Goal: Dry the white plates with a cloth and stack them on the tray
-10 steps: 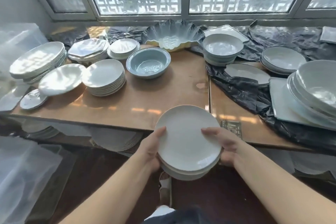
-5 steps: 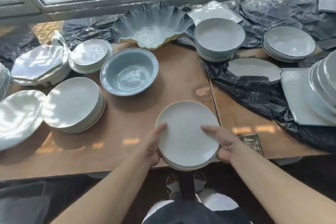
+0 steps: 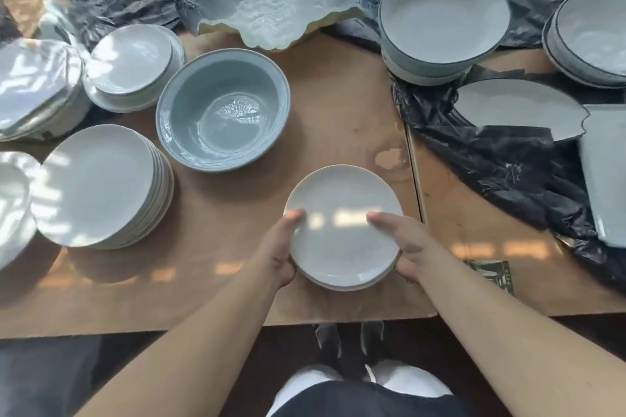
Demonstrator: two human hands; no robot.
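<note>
Gripping small stack of round matte white plates (image 3: 342, 213) from both sides: left hand (image 3: 281, 247) and right hand (image 3: 408, 247), thumbs on smooth top face, fingers curled under rim. Stack sat at near edge of brown wooden tabletop (image 3: 321, 95). Glossy blue-grey bowl (image 3: 223, 112) just behind. Taller plate stack (image 3: 98, 184) well left. Crinkled black plastic sheet (image 3: 491, 159) lay right.

Daylight is falling in patterned patches across the wooden surface (image 3: 237, 281) and glaring off the plates at the left (image 3: 91, 186). Soft shadows are lying beside the dishes. Edges are bowing from wide-angle distortion, and the whole picture is looking slightly soft.
</note>
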